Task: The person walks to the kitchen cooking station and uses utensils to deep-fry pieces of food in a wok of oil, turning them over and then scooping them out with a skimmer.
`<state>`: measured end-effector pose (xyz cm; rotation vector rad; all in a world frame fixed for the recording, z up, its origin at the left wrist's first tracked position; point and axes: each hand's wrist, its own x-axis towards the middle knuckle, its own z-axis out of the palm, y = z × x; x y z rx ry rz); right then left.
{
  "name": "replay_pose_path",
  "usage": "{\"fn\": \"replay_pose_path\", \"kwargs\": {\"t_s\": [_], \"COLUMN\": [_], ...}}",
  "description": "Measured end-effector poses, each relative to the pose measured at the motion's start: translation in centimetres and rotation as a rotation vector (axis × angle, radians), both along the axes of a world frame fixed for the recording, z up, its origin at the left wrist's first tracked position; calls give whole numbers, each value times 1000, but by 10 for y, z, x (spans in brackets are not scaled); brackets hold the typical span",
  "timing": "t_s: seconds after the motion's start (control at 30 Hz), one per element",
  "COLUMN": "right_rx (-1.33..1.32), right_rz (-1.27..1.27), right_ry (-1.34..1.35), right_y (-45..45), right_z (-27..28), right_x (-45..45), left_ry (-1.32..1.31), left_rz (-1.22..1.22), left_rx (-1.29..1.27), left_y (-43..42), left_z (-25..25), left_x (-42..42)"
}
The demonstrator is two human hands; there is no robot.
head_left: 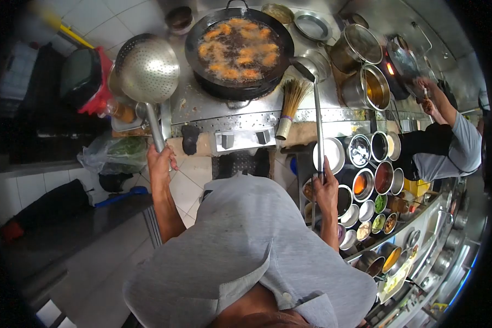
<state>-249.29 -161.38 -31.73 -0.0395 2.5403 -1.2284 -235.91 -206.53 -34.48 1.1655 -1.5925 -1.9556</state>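
Note:
My left hand point(160, 162) is wrapped round the handle of a large perforated skimmer point(147, 71), whose round bowl is raised to the left of the wok. In my right hand point(326, 188) is the long handle of a ladle point(305, 69); its dark bowl sits by the wok's right rim, and I cannot tell whether they touch. Between the two tools stands a big black wok point(194, 68) of bubbling dark oil. Several golden-brown pieces of food point(246, 54) float in it, their kind unclear.
A bamboo brush point(291, 109) lies right of the wok, near steel pots point(361, 90). Several bowls of sauces and chopped ingredients point(380, 203) crowd my right side. Beyond them a co-worker point(448, 145) handles a pan over a flame. A red bag-lined bin point(101, 82) stands left.

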Motion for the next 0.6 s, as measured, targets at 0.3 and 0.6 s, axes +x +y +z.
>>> {"fn": "replay_pose_path", "kwargs": {"t_s": [0.3,0.6], "right_rx": [-448,-428], "right_rz": [-143,-162], "right_ry": [-259,-190], "right_y": [-29,-43], "right_z": [15,14], "right_x": [-9,-14], "left_ry": [0,-95], "left_rz": [-29,-18], "left_rx": [-5,-150], "left_y": [-4,-25], "left_z": [6,29], "left_x": [-5,-18]}}
